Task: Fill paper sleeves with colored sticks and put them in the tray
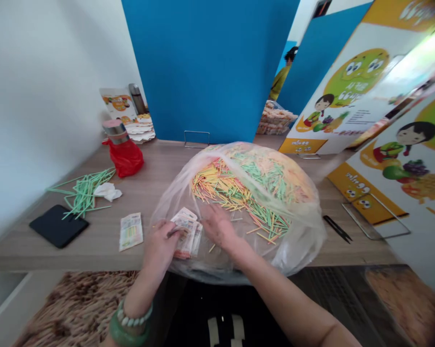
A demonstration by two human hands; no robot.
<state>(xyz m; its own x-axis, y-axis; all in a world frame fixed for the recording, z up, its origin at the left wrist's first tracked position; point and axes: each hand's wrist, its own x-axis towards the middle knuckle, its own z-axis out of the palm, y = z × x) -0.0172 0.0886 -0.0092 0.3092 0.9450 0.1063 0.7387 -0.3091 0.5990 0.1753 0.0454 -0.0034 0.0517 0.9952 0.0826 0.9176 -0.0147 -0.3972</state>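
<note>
the left hand (162,244) grips a small stack of printed paper packets (186,230) at the clear plastic bag (297,226); the right hand (219,226), fingers spread, rests on coloured sticks (235,190). one filled packet (131,231) lies on the wooden table (156,168); most sticks look unpacked.

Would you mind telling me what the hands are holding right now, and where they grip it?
The left hand pinches a small stack of packets at its left edge. The right hand rests spread on the sticks in the plastic bag, holding nothing visible.
</note>
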